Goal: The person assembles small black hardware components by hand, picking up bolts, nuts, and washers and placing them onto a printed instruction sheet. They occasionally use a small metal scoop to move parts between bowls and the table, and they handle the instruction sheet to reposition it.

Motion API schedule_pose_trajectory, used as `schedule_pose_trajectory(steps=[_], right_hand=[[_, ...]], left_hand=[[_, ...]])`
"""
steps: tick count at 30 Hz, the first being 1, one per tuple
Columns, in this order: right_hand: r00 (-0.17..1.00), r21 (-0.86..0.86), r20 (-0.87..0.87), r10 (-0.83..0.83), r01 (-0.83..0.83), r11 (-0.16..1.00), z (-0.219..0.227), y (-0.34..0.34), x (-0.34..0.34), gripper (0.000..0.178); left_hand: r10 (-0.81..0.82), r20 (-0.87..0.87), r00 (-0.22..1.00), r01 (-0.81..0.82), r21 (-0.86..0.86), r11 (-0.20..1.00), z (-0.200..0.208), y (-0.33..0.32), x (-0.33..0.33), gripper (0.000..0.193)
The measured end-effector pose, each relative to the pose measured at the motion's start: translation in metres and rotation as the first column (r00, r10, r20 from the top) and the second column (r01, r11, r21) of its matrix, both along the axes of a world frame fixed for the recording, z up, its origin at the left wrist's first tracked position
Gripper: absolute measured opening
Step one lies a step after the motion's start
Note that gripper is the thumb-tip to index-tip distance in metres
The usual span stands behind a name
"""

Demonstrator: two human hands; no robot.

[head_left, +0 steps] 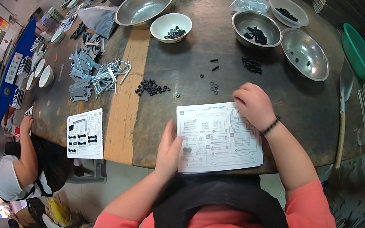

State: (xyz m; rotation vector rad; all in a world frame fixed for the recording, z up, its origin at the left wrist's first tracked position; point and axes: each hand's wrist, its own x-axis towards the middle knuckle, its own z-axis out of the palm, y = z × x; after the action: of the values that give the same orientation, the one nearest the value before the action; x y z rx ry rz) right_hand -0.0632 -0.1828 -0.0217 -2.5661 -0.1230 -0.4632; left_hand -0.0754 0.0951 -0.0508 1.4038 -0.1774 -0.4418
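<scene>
The left hand [167, 149] lies flat, fingers together, pinning the left edge of the printed parts sheet [217, 136] at the near edge of the tabletop [185, 75]. The right hand [253, 104] rests loosely curled on the sheet's upper right corner; whether it holds a part I cannot tell. It looks like parts are being laid out on the sheet; fetching more means reaching to the small black pieces [151, 87] beyond and the steel bowl [256, 28].

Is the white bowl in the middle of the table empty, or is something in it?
Not empty. The white bowl holds a small heap of black parts at its bottom; most of the inside is bare white.
</scene>
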Motion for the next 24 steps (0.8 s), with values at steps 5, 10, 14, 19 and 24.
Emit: schedule_pose_trajectory(steps=[5, 10, 14, 19, 24], right_hand=[[0.996, -0.240, -0.078, 0.045, -0.063, 0.969, -0.029, 0.009, 0.060, 0.007], [0.981, -0.376, -0.180, 0.068, -0.132, 0.917, -0.026, 0.014, 0.078, 0.010], [0.957, -0.532, -0.280, 0.076, -0.220, 0.818, -0.011, 0.024, 0.082, 0.012], [0.948, -0.664, -0.314, 0.055, -0.261, 0.701, -0.007, 0.035, 0.083, 0.013], [0.990, -0.540, -0.134, 0.033, -0.101, 0.836, -0.024, 0.025, 0.087, 0.010]], left_hand=[[0.050, -0.028, 0.998, -0.052, -0.066, 0.996, 0.000, -0.006, -0.005, 0.060], [0.035, -0.034, 0.999, -0.039, -0.098, 0.994, -0.003, -0.003, -0.007, 0.060], [0.030, -0.061, 0.998, -0.038, -0.134, 0.990, 0.003, -0.006, -0.008, 0.060], [0.042, -0.027, 0.999, -0.044, -0.086, 0.995, 0.006, -0.010, -0.007, 0.060], [0.050, -0.016, 0.999, -0.052, -0.139, 0.989, 0.000, -0.009, -0.008, 0.059]])
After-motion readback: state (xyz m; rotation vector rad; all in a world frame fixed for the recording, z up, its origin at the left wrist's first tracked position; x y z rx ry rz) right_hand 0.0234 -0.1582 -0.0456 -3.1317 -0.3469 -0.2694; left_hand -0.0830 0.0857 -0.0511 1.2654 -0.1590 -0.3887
